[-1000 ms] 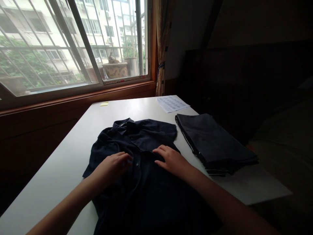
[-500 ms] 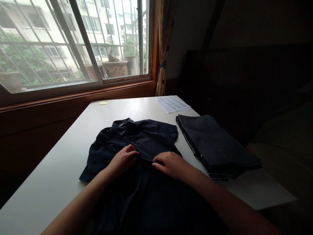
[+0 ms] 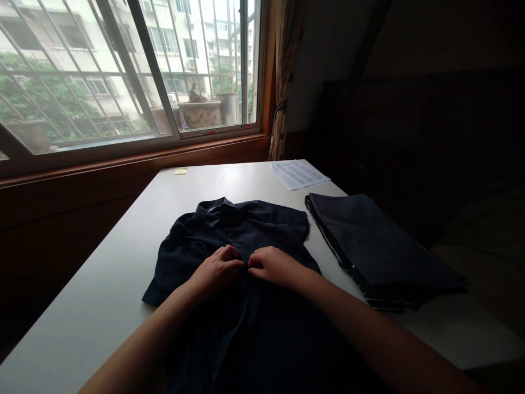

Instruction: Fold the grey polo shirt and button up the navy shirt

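Note:
A dark navy short-sleeved shirt [image 3: 266, 224] lies front up on the white table [image 3: 98, 273], its collar toward the window and its lower part near me. At the front opening, my left hand [image 3: 219, 268] pinches the cloth with closed fingers. Close beside it, my right hand [image 3: 273, 265] is closed on the other side of the same opening, thumb and fingers together. The fingertips of both hands nearly meet. Above them the upper part of the button front shows. What exactly lies between the fingertips is too small and dark to make out.
A stack of folded dark cloth [image 3: 377, 241] rests at the table's right side. Printed papers [image 3: 299, 174] and a yellow sticky note [image 3: 181, 171] lie at the far edge. Beyond stand a barred window [image 3: 123, 71] and a tied curtain [image 3: 283, 82].
My right hand has moved in toward my left, closing the gap between them at the shirt front. The whole view has shifted slightly, with things now appearing farther right.

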The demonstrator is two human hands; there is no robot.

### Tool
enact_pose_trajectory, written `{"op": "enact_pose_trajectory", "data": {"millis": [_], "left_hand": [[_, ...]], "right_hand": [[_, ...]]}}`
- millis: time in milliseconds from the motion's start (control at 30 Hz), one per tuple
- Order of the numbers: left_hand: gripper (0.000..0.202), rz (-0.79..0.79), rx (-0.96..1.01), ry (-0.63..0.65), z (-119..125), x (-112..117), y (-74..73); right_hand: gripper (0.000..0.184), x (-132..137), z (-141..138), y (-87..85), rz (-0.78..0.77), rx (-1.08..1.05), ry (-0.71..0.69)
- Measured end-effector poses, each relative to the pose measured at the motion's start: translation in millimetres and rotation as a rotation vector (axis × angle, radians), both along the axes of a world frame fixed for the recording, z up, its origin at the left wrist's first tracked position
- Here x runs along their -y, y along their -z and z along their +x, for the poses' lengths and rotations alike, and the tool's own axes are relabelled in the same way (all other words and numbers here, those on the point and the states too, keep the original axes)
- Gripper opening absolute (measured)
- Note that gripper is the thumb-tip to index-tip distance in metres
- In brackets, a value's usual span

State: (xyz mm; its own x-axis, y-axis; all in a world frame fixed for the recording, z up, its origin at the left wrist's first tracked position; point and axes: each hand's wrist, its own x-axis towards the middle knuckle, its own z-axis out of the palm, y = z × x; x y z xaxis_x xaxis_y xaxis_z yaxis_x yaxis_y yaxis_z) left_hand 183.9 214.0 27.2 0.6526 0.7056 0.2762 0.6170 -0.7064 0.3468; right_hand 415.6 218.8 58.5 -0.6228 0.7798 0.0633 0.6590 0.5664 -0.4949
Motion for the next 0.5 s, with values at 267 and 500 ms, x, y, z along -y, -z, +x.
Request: {"op": "enact_pose_trajectory", "data": {"millis": [267,500], "left_hand": [[0.014,-0.026,0.065,-0.058,1.5,-2.5,1.7],[0.013,-0.064,0.073,-0.107,3.1,-4.0,-0.4]], "right_hand": [[0.022,-2.1,30.5,7.2,-0.326,-0.214,0.023],[0.034,-7.8,48.6,-6.4,-0.584,-0.197,0.062]]}}
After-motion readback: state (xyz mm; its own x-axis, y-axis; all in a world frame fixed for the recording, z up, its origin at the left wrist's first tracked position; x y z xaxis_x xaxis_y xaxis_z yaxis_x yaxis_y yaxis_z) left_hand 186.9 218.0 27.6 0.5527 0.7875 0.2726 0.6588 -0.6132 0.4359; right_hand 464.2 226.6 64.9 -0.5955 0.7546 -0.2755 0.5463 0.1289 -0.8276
